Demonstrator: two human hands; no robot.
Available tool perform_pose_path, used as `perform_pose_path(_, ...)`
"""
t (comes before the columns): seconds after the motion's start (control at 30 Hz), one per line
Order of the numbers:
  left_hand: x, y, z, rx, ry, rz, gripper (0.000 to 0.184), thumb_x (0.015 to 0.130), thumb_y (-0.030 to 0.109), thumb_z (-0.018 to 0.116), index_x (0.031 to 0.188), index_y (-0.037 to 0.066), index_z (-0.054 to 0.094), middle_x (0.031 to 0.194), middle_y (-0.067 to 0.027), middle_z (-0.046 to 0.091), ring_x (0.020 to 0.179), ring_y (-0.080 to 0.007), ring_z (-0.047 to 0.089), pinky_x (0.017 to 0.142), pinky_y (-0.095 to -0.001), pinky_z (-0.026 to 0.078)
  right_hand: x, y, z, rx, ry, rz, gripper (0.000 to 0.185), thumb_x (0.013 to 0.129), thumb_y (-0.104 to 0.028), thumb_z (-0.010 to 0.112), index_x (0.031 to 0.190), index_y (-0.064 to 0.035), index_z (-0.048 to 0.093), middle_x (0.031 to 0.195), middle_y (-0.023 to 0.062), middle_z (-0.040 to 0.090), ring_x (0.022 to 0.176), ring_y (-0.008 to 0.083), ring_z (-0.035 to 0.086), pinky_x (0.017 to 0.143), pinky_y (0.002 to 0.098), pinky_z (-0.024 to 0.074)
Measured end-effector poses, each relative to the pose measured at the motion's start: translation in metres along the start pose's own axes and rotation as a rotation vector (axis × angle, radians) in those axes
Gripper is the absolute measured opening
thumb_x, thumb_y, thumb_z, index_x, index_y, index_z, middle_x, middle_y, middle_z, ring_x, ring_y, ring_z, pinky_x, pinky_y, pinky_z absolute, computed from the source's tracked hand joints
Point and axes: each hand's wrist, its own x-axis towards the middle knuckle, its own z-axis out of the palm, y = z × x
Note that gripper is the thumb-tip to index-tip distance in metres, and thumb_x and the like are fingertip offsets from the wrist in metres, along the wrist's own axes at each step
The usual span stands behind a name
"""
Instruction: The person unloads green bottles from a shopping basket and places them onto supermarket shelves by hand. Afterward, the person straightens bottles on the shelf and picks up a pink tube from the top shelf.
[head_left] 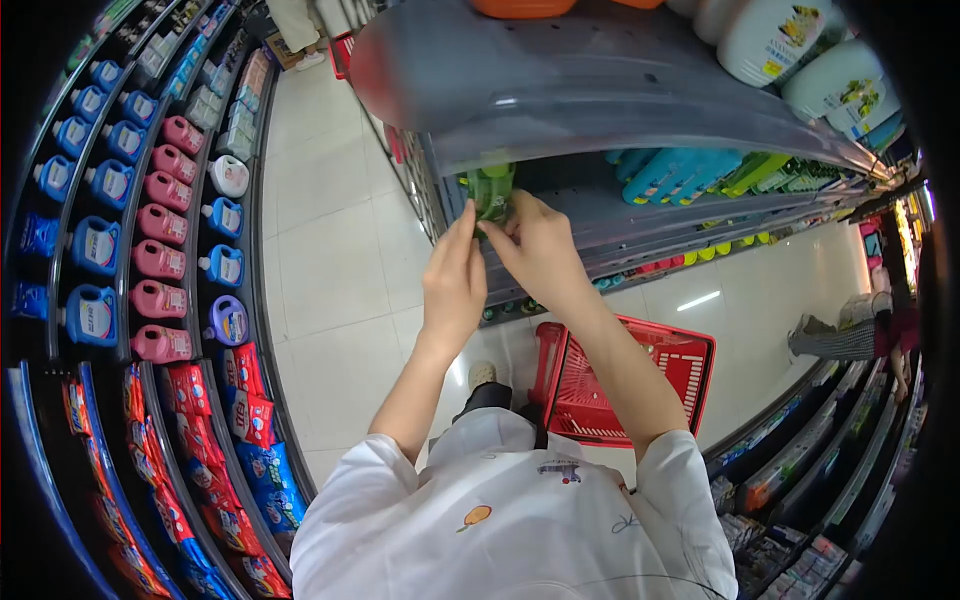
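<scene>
A green bottle (493, 188) stands at the left end of a grey shelf (575, 215), partly behind the shelf's clear front edge. My left hand (456, 275) is at its near left side, fingers pressed together against it. On the other side, my right hand (540, 245) has its thumb and fingers closed round the bottle's lower part. The fingers cover part of the bottle, and its label cannot be read. Farther right on the same shelf are several blue bottles (680, 172) and green bottles (755, 172).
A red shopping basket (706, 385) stands on the floor by my right side. Large white bottles (775, 40) fill the upper shelf. Along the left aisle are shelves of pink jugs (162, 258), blue jugs (92, 312) and red bags (250, 415). Another person (850, 338) is at the far right.
</scene>
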Motion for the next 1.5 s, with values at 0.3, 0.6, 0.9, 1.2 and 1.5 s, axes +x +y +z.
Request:
perform_pose_path(0.3, -0.044, 0.037, 0.024, 0.190, 0.110, 0.250, 0.040, 0.087, -0.004, 0.049, 0.126, -0.007, 0.049, 0.121, -0.0208, 0.058, 0.109, -0.0336, 0.058, 0.091, -0.0384, 0.047, -0.077, 0.017, -0.052, 0.031, 0.177, -0.070, 0.057, 0.073, -0.015, 0.074, 0.123, 0.0024, 0.050, 0.113, 0.0210, 0.059, 0.098, 0.0298, 0.060, 0.082, 0.0362, 0.0496)
perform_pose_path(0.6, -0.229, 0.039, 0.204, -0.293, -0.916, -0.288, 0.032, 0.086, 0.001, 0.054, 0.118, -0.005, 0.055, 0.111, -0.0228, 0.061, 0.099, -0.0333, 0.062, 0.086, -0.0372, 0.050, -0.396, 0.239, -0.148, -0.103, 0.288, 0.826, 0.024, 0.075, -0.002, 0.060, 0.099, 0.0004, 0.063, 0.090, 0.0139, 0.067, 0.082, 0.0242, 0.066, 0.073, 0.0327, 0.0513)
perform_pose_path(0.9, -0.401, -0.017, 0.387, -0.275, -1.128, -0.898, 0.054, 0.084, 0.001, 0.054, 0.134, -0.001, 0.035, 0.126, -0.0211, 0.053, 0.111, -0.0307, 0.057, 0.091, -0.0353, 0.046, -0.507, 0.384, -0.119, -0.089, -0.024, 1.028, 0.043, 0.074, -0.003, 0.064, 0.116, 0.0001, 0.057, 0.092, 0.0222, 0.064, 0.074, 0.0302, 0.066, 0.068, 0.0371, 0.0520)
perform_pose_path(1.2, -0.428, -0.018, 0.422, -0.122, -1.000, -0.863, 0.064, 0.078, -0.002, 0.048, 0.138, 0.006, 0.028, 0.117, -0.0309, 0.051, 0.111, -0.0449, 0.049, 0.093, -0.0464, 0.042, -0.496, 0.415, -0.082, -0.058, -0.104, 1.049, 0.040, 0.072, -0.005, 0.063, 0.111, -0.0078, 0.061, 0.089, 0.0227, 0.062, 0.082, 0.0393, 0.062, 0.070, 0.0451, 0.0491)
perform_pose_path(1.5, -0.363, 0.068, 0.332, -0.310, -0.918, -0.565, 0.045, 0.084, -0.002, 0.052, 0.128, -0.001, 0.044, 0.123, -0.0272, 0.051, 0.117, -0.0392, 0.048, 0.098, -0.0408, 0.041, -0.435, 0.293, -0.194, 0.070, -0.260, 0.669, 0.029, 0.075, -0.002, 0.066, 0.104, 0.0001, 0.063, 0.095, 0.0191, 0.066, 0.090, 0.0338, 0.064, 0.079, 0.0384, 0.0498)
